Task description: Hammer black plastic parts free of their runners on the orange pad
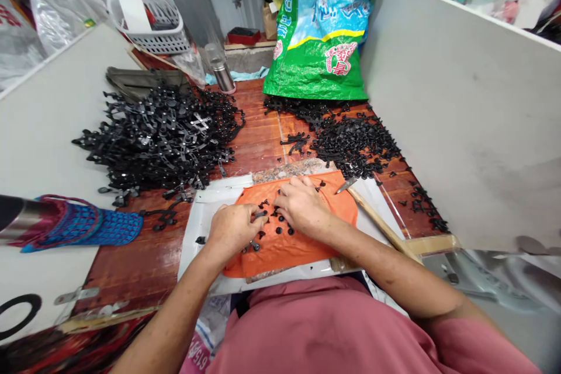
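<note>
My left hand (232,227) is over the left part of an orange cloth (302,248), thumb and fingers pinched on a small black plastic piece (259,214). Close by on its right, my right hand (302,204) bends over the cloth with its fingers drawn together. Whatever those fingertips hold is too small and covered to make out. Several little black knobs (279,230) lie scattered on the cloth between and below the hands. Under the cloth is a white sheet (193,239).
A large heap of black strap-like parts (162,134) rises at the left; small black pegs (355,143) pile at the right before a green sack (315,70). A wooden-handled tool (385,225) lies right of the cloth. A steel cup (221,73) and grey side panels (464,117) border the table.
</note>
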`<move>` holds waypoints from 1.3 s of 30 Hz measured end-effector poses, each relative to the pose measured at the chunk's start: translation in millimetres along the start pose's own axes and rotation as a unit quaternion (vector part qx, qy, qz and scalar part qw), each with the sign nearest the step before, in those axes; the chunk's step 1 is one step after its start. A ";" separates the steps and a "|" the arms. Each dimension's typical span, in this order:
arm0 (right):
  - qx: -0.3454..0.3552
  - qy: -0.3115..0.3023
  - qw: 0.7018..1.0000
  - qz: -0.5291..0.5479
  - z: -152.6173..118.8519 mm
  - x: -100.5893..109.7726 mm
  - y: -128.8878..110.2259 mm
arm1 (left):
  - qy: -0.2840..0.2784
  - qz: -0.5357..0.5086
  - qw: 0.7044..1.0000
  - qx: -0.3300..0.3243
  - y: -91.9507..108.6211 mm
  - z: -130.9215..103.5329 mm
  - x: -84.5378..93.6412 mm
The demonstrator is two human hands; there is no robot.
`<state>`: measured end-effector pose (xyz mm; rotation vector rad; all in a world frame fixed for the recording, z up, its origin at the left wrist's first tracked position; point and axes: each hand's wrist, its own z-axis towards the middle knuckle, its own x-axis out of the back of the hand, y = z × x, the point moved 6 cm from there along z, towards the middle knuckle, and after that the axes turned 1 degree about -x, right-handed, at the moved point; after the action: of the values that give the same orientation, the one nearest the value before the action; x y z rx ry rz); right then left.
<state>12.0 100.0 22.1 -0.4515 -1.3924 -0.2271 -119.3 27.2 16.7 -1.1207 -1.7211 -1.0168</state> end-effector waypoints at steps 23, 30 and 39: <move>-0.034 -0.045 0.998 0.027 42.9 -3.0 -5.9 | 0.072 -0.062 0.995 0.040 -27.9 17.5 6.4; -0.066 -0.053 0.996 0.039 65.9 -5.7 5.7 | 0.041 -0.097 0.993 0.048 -28.9 24.6 0.8; -0.068 -0.015 0.994 0.086 11.3 18.8 38.8 | 0.072 -0.062 0.995 -0.022 -27.4 14.3 4.2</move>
<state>21.2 141.6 35.1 -0.6873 -1.3629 -0.1749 -149.1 34.0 10.8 -0.9537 -1.6748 -1.1883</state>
